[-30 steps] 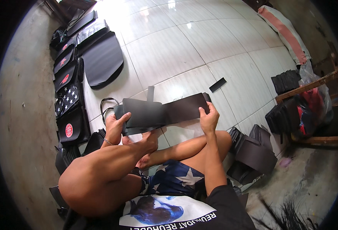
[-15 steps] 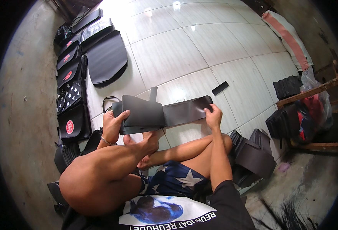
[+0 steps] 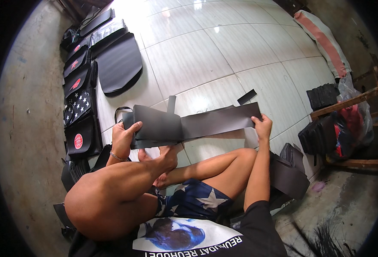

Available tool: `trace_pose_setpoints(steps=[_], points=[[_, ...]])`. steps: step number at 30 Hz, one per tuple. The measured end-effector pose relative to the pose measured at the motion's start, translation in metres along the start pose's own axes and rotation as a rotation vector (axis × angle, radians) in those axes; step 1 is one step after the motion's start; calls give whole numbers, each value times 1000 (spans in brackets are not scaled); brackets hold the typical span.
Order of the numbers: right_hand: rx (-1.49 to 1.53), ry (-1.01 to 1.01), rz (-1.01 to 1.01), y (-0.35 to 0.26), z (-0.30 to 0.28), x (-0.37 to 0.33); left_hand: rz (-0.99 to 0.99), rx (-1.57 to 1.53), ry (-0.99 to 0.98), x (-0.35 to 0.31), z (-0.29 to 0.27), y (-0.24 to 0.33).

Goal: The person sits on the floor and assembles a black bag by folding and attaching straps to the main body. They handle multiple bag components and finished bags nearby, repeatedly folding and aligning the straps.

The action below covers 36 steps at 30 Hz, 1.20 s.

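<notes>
My left hand [image 3: 122,140] grips the left edge of a folded dark leather-like panel [image 3: 156,123], thumb on top and fingers underneath. From the panel's right side a long dark strip [image 3: 219,122] stretches out nearly flat above the floor. At its far right end my right hand [image 3: 262,127] is closed in a pinch, thumb on the upper face. Further dark layers show under the panel, and whether the strip is joined to it I cannot tell. Behind the panel a narrow dark tab [image 3: 171,104] sticks out. My bare foot [image 3: 168,157] is just below the panel.
Black flaps, some with red prints [image 3: 78,141], lie in stacks along the left wall. A rounded black panel stack [image 3: 119,64] lies beside them. A small dark rectangle [image 3: 246,97] rests on the tiles. Dark pieces [image 3: 288,173] are piled by my right knee, near a wooden frame [image 3: 347,103].
My right hand has moved right and slightly up with the strip's end, so the strip now reaches further out. My left hand and the folded panel have shifted slightly left.
</notes>
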State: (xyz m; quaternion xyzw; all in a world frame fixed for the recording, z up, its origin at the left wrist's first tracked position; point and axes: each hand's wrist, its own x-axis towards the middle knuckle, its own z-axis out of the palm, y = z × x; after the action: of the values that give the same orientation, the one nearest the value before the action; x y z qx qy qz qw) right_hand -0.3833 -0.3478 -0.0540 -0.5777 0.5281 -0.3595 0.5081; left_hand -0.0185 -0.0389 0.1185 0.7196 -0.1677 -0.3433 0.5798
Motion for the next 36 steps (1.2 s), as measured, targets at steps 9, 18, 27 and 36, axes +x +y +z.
trace_pose_setpoints(steps=[9,18,27,36], points=[[262,140,-154,-149,-57,-30,-27,-93,-90,7,12,-11],[-117,350,-527,-231,-54,-65,-30,-60,-97,17,30,-20],[-564,-110,-746,-116,127,-109,-86,-51,-45,17,13,-21],[-758,-512,-534,14,176,-133,-58,-160,-13,14,-3,-16]])
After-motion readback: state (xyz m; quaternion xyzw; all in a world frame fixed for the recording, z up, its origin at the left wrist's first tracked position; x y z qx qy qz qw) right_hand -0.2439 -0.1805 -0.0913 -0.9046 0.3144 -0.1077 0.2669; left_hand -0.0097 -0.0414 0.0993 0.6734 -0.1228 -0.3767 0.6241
